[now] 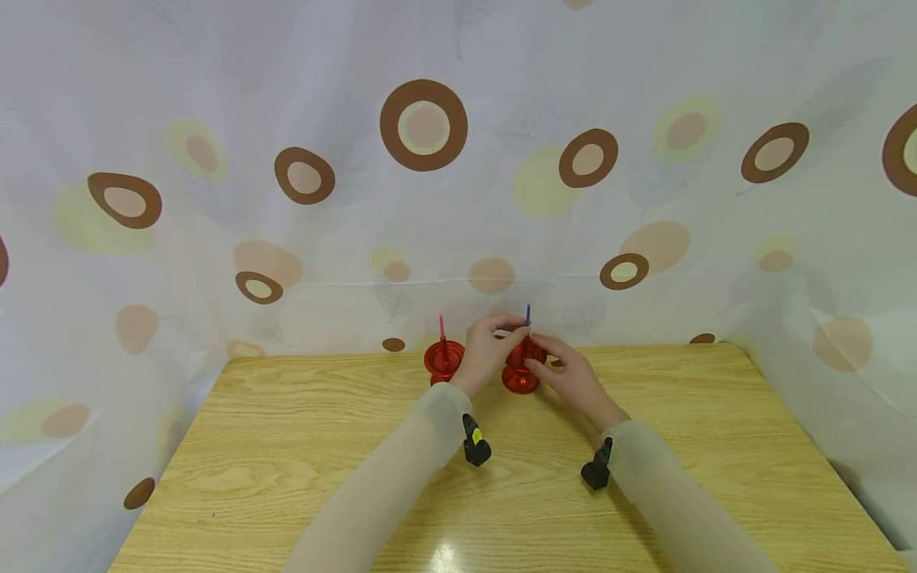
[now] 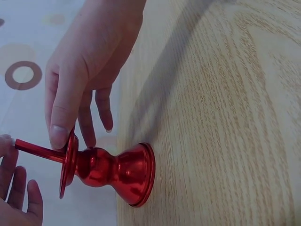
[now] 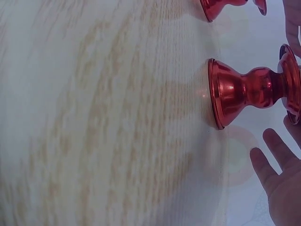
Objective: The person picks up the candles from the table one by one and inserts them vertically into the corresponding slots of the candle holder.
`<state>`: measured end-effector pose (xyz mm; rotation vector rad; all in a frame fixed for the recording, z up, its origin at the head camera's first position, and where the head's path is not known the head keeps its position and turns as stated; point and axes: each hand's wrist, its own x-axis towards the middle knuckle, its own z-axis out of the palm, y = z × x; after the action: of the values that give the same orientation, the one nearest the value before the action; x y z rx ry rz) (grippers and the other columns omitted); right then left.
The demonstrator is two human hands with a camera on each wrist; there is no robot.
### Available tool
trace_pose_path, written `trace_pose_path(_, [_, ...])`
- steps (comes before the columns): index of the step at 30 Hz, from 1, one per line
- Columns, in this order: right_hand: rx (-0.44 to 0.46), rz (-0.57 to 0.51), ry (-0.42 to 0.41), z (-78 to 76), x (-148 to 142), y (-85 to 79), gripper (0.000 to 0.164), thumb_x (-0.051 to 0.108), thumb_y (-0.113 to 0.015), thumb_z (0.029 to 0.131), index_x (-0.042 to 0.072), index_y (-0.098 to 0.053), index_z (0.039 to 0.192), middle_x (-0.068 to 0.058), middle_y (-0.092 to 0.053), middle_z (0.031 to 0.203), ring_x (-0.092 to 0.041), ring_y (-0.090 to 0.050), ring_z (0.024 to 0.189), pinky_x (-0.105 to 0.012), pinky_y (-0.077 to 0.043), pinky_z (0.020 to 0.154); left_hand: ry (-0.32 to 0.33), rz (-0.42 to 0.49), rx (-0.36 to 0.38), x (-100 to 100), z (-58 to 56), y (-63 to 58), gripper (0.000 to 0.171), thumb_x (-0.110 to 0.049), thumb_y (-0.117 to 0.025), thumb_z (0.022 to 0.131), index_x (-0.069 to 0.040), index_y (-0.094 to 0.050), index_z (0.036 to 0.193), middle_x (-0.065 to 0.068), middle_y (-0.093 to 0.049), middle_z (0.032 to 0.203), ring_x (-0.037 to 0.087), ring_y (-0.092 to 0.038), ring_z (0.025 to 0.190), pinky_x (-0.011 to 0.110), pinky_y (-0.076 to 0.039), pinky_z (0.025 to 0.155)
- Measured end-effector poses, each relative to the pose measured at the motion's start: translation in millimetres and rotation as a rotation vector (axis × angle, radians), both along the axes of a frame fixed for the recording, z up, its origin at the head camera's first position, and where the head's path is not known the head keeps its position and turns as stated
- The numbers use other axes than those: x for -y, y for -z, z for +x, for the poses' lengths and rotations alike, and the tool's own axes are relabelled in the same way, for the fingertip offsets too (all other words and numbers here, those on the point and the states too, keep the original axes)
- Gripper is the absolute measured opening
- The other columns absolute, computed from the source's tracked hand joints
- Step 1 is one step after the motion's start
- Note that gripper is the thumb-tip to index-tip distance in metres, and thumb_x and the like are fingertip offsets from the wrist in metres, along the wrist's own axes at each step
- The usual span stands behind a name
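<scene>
A red metallic candle holder stands upright near the table's back edge, its dish partly covered by both hands. My left hand pinches a thin blue candle upright at the top of the holder's tube; whether the candle's lower end is inside the tube is hidden. With thumb above and fingers below, my right hand grips the rim of the dish. To the left, a matching red candle holder bears an upright pink candle.
The wooden table stretches out in front and to both sides. Directly behind its back edge hangs a white sheet printed with circles. Each wrist wears a small black camera, such as the left camera.
</scene>
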<state>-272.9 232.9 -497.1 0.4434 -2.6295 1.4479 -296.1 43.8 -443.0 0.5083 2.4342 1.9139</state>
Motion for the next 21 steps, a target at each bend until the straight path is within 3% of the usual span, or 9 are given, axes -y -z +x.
trace_pose_path(21, [0.01,-0.009,-0.001,2.1,1.1,-2.1,0.053,0.021,-0.068,0.103,0.009,-0.053,0.153,-0.016,-0.051,0.155,-0.039,-0.051,0.137,-0.057,-0.049,0.102,0.003,-0.026,0.01,-0.1,-0.2,3.3,0.025,-0.018,-0.072,0.101,-0.005,-0.077,0.121,0.001,-0.074,0.116,0.017,-0.065,0.106,0.026,-0.059,0.087])
